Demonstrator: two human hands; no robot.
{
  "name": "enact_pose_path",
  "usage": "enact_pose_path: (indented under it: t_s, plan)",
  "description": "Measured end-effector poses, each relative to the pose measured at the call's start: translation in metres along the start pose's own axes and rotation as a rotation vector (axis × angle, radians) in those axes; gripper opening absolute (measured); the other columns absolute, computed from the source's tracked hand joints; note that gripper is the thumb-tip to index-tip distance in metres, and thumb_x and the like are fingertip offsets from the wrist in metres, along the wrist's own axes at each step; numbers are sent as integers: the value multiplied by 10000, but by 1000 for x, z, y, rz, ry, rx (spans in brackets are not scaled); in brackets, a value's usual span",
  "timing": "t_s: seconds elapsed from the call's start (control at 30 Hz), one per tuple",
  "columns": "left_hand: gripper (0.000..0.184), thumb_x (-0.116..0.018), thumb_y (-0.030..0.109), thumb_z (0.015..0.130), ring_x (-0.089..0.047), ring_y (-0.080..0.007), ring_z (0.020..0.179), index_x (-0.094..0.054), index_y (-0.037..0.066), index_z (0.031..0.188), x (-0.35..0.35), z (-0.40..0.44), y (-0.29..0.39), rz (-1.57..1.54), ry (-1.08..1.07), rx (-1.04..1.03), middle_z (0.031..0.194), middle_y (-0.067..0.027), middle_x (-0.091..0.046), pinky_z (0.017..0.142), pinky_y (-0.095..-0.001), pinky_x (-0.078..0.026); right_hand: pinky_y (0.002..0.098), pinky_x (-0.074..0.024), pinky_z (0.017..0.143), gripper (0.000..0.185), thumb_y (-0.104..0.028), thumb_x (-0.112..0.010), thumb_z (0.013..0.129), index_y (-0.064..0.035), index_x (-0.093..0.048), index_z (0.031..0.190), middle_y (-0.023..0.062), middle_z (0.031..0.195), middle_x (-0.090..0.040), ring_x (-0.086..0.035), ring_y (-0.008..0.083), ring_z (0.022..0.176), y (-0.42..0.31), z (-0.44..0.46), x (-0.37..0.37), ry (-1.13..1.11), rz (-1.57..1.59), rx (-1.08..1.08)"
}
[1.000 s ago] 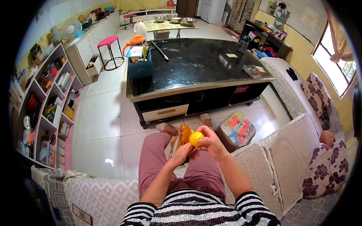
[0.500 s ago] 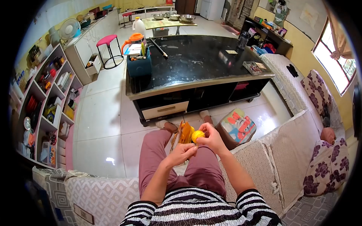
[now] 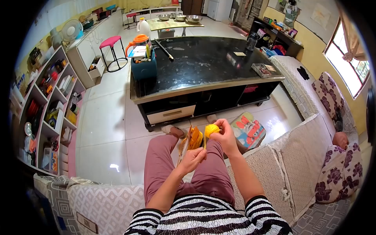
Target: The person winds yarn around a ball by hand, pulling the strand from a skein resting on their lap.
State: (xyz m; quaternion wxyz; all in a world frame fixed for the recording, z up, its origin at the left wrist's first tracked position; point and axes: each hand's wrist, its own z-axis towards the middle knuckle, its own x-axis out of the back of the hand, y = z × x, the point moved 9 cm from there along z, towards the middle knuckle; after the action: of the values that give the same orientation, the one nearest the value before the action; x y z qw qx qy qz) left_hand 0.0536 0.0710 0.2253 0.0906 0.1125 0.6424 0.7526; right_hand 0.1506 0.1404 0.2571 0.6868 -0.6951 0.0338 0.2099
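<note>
My right hand [image 3: 226,138] grips a ball of yellow yarn [image 3: 212,129] above my right thigh. A yellow strand [image 3: 205,141] runs from the ball down to my left hand [image 3: 192,159], whose fingers are closed on it. Just beyond my left hand, between my knees, is an orange-yellow bundle [image 3: 196,138] with a thin, flat, brownish edge [image 3: 187,141] along its left side. My left hand partly covers its lower end, and I cannot tell whether that hand also touches it.
A black-topped coffee table [image 3: 199,58] stands ahead, bearing a blue caddy [image 3: 143,69] and a clear box [image 3: 263,70]. A cartoon-printed stool [image 3: 249,131] is by my right knee. Shelves [image 3: 51,113] line the left, and a sofa [image 3: 270,168] extends right.
My right hand has moved right and slightly up with the yarn ball, away from my left hand. More of the strand between them now shows.
</note>
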Motion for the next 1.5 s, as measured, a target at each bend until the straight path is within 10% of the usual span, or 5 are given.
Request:
enact_pose_path:
  t_s: [0.1, 0.3, 0.53, 1.37, 1.5]
  plan:
    - [284, -424, 199, 863, -408, -71, 508, -492, 15, 658, 9, -4, 9, -130, 1, 43, 547, -6, -439, 476, -212, -334, 304, -410, 593, 309, -137, -616, 555, -41, -473, 811, 114, 788, -509, -509, 241, 673, -11, -8, -14, -81, -1073, 309]
    - [288, -443, 204, 852, -394, -97, 486, -497, 4, 651, 50, 0, -3, -48, 255, -9, 534, -10, -451, 473, -231, -339, 218, -424, 646, 376, -64, -630, 565, -38, -453, 896, 22, 832, -519, -516, 107, 737, 49, -50, -50, -684, -175, -440]
    - [333, -367, 185, 860, -428, -157, 1033, -420, 8, 1137, 47, 5, -30, -180, 198, -12, 1079, -95, -461, 890, -249, -312, 188, -437, 572, 375, -92, -628, 607, -55, -431, 923, 26, 841, -512, -523, 98, 740, 24, -38, -54, -574, 64, -407]
    - [254, -404, 204, 877, -389, -75, 560, -480, 16, 723, 19, 1, -23, 12, 113, -12, 599, 7, -437, 509, -206, -335, 253, -456, 631, 380, -27, -572, 590, -43, -409, 933, 76, 896, -495, -532, 166, 757, 13, -14, -24, -217, 479, -188]
    - [248, -417, 193, 869, -382, -70, 544, -479, 25, 697, -3, -4, 10, 49, -86, 7, 593, 13, -442, 503, -203, -333, 228, -418, 577, 321, -52, -585, 579, -57, -450, 871, 44, 789, -505, -509, 137, 672, -10, 1, -4, -3, -370, 161]
